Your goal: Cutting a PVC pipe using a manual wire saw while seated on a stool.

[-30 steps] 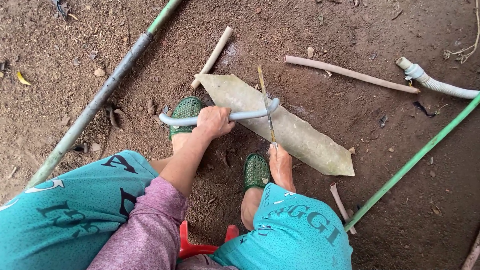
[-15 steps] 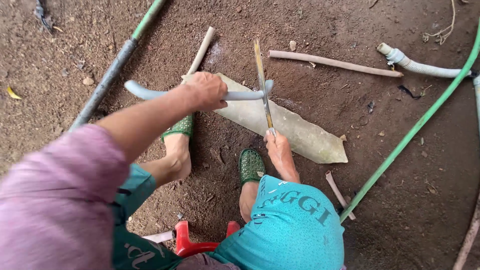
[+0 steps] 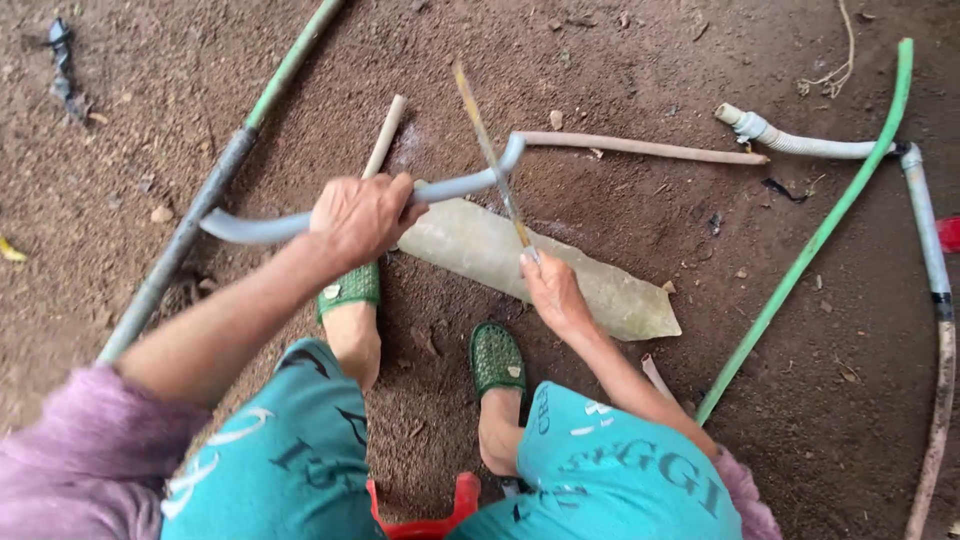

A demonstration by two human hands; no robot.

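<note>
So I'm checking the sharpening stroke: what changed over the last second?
The left hand slid the curved grey handle leftwards and up, so the arm now reaches further out. The right hand kept pinching the thin blade upright on the pale stone. Stone, green sandals, sticks and hoses lie as before.

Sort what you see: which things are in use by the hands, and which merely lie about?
In use: left hand, curved grey pipe, right hand, thin blade, pale stone slab.
Lying about: green hose, white pipe, wooden stick.
</note>
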